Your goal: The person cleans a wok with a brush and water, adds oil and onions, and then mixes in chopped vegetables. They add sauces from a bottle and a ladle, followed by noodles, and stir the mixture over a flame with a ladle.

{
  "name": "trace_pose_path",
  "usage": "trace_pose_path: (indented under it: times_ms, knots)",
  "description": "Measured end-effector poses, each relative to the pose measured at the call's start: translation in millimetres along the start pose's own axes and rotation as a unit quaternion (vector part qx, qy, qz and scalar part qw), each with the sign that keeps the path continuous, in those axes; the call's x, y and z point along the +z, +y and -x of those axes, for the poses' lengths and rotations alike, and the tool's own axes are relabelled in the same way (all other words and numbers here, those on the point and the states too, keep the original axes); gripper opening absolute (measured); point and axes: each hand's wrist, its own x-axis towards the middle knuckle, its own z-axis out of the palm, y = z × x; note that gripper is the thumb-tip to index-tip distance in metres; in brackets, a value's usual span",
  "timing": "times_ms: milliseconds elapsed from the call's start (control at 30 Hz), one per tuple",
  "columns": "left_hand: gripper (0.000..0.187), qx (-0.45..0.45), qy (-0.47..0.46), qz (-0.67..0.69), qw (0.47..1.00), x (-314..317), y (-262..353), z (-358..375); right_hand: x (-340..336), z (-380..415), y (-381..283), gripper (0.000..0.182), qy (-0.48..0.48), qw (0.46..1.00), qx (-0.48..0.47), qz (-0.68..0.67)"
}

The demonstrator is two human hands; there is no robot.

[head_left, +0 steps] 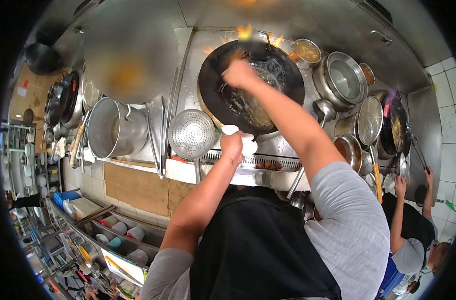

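A large black wok (210, 85) sits on the burner, with clear bubbling liquid (260, 110) inside and flames (245, 34) rising behind its far rim. At the wok's near edge my left hand (231, 146) is closed around a folded white cloth (248, 145). My right hand (240, 74) reaches over the wok with its fingers closed. Something brownish and blurred shows just beyond that hand; I cannot make out what it is. A perforated metal strainer (192, 134) lies left of the wok, close to my left forearm.
Left stands a deep steel pot (104, 127). To the right are a container of orange-brown liquid (307, 50), a steel pot of water (345, 77), a ladle (326, 108) and a mesh skimmer (370, 120). Farther right a co-worker's hands (400, 185) are at another wok (399, 125).
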Motion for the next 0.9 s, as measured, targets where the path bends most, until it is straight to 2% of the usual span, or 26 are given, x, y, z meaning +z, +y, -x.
trace_pose_path:
  times_ms: [67,133,200,267,333,367,400,467,533,600,633,667,700,733,800,867,900]
  knots:
    - [0.021,0.005,-0.005,-0.001,1.000,-6,-6,-13,23,-32,27,0.037,0.093,0.993,0.051,-0.047]
    - [0.020,-0.012,-0.012,-0.001,1.000,-5,-1,-5,42,-22,-8,0.043,0.097,0.992,0.034,-0.072]
    - [0.020,0.001,0.019,-0.027,0.999,4,7,2,32,28,-54,0.046,0.026,0.997,-0.052,-0.047]
    - [0.020,0.035,0.002,-0.012,0.999,0,-6,-9,8,51,-61,0.048,-0.025,0.993,-0.110,-0.034]
    - [0.019,0.012,0.002,0.003,1.000,-2,-9,-11,11,-16,-14,0.046,0.004,1.000,-0.029,-0.002]
    - [0.029,-0.023,-0.002,0.009,1.000,0,-3,-7,-3,-36,12,0.035,0.029,0.999,0.017,-0.013]
    - [0.029,-0.020,-0.003,0.011,1.000,2,0,-9,3,-51,24,0.034,0.094,0.988,0.081,-0.089]
    - [0.028,-0.018,0.004,0.003,1.000,-3,-3,-9,0,-26,-30,0.032,0.097,0.987,0.102,-0.080]
    - [0.028,-0.010,0.002,0.000,1.000,2,-4,-7,42,-32,-52,0.037,0.014,1.000,-0.012,-0.014]
    - [0.027,0.009,0.009,-0.002,1.000,3,-5,-6,5,29,-81,0.042,-0.058,0.991,-0.120,-0.014]
    - [0.028,-0.006,-0.011,-0.031,0.999,-2,-8,-13,14,14,-64,0.046,-0.038,0.993,-0.108,-0.010]
    - [0.028,-0.010,-0.008,-0.032,0.999,-7,-16,-16,20,-20,-40,0.044,-0.011,0.995,-0.086,0.055]
    - [0.028,-0.017,0.003,-0.010,1.000,-3,-13,-12,11,-46,-6,0.041,-0.015,0.998,0.021,-0.052]
    - [0.028,-0.021,0.013,0.012,1.000,1,-9,-11,8,-60,22,0.039,0.081,0.989,0.065,-0.101]
    - [0.028,-0.017,0.014,-0.004,1.000,-3,-9,-12,24,-73,4,0.040,0.115,0.985,0.105,-0.072]
    - [0.029,-0.042,-0.010,0.016,0.999,5,3,0,31,-39,-41,0.044,0.034,0.998,0.021,-0.047]
    - [0.029,-0.043,-0.014,0.016,0.999,7,0,-1,19,-1,-63,0.047,-0.012,0.998,-0.053,-0.020]
